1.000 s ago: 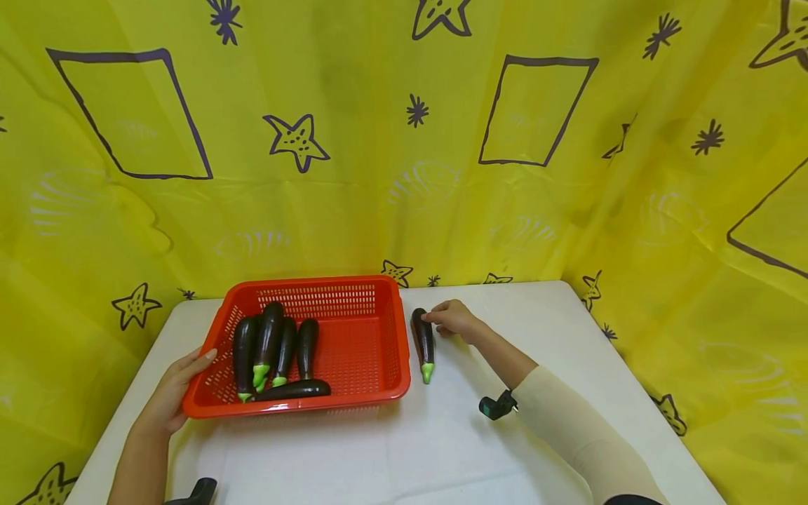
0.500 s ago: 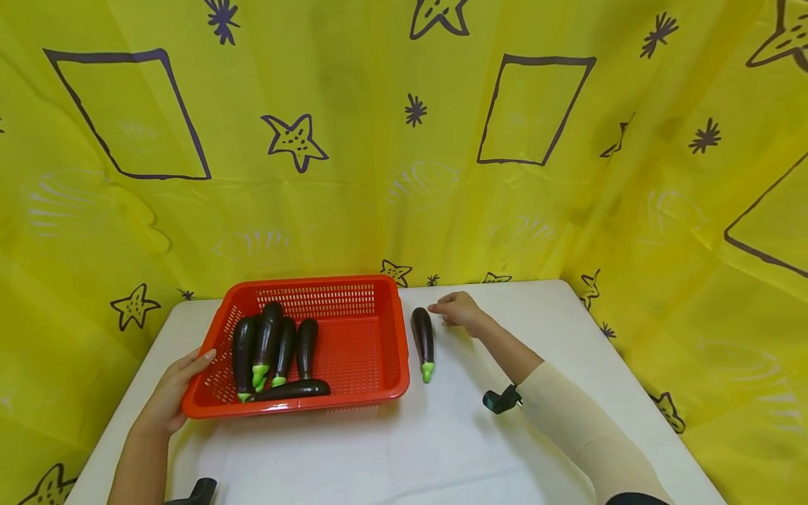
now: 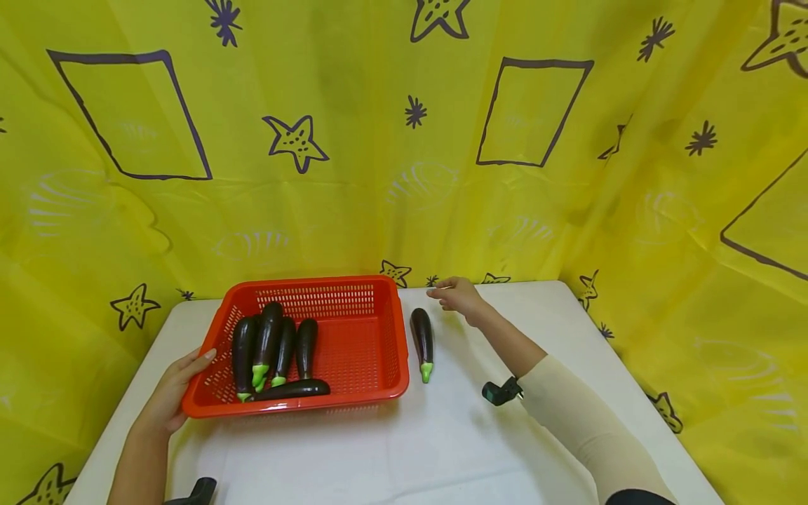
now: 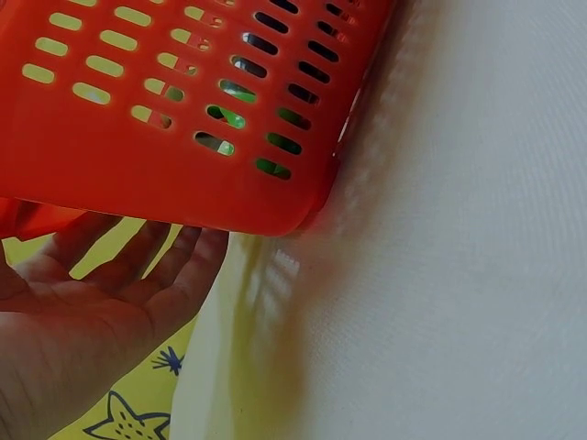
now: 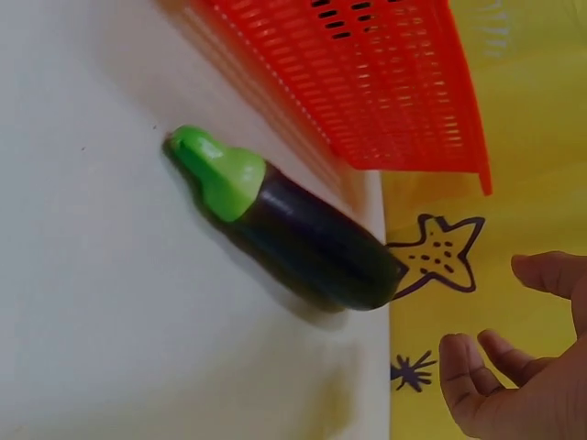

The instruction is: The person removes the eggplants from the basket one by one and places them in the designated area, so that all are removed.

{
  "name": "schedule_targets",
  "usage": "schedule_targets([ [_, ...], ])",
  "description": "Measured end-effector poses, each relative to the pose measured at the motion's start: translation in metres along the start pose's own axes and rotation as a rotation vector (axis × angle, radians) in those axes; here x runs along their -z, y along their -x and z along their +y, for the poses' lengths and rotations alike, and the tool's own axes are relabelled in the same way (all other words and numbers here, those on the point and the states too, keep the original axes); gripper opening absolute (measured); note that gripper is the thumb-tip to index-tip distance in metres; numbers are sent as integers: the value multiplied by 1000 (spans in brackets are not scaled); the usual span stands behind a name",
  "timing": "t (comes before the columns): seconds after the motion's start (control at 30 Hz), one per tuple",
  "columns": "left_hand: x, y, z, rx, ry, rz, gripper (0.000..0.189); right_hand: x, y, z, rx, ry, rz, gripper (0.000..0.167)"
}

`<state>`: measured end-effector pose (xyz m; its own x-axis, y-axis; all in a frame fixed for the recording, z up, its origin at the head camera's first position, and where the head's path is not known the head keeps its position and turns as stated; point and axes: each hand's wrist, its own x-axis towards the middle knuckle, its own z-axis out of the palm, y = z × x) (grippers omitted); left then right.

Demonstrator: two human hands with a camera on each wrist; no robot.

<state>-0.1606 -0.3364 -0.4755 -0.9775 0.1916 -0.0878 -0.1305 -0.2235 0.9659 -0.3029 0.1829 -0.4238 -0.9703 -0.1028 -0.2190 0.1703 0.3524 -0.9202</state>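
A red plastic basket (image 3: pixel 362 351) with slotted walls stands on the table, several dark eggplants (image 3: pixel 268 344) with green stems inside its left part. My left hand (image 3: pixel 173 389) grips the basket's left side, thumb over the rim and fingers (image 4: pixel 183 266) beneath it in the left wrist view. One more eggplant (image 3: pixel 422 344) lies on the white cloth just right of the basket, its green stem toward me. Beyond its far end, my right hand (image 3: pixel 459 298) hovers apart from it. In the right wrist view, thumb and fingers (image 5: pixel 463 367) are spread and hold nothing.
A white-covered table (image 3: pixel 328 463) extends in front of the basket and to the right. Yellow curtains (image 3: pixel 353 224) with starfish drawings hang close behind the table and along its sides. Black wrist-worn devices (image 3: pixel 501 391) show near both forearms.
My right hand has let go of the loose eggplant's far end and moved up and away to the right. The eggplant, basket and left hand stay in place.
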Motion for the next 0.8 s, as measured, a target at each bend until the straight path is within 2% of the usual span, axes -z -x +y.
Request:
schedule_targets([
  [0.23, 0, 0, 1, 11, -22, 11, 31, -2, 3, -18, 118, -101, -85, 48],
  [0.33, 0, 0, 1, 18, -36, 19, 36, -5, 4, -25, 130, -147, -133, 47],
  [0.5, 0, 0, 1, 17, -33, 24, 32, -13, 5, -38, 120, -206, -187, 47],
  [0.8, 0, -1, 0, 17, -19, 25, 28, -27, 6, -62, 133, -203, -330, 46],
])
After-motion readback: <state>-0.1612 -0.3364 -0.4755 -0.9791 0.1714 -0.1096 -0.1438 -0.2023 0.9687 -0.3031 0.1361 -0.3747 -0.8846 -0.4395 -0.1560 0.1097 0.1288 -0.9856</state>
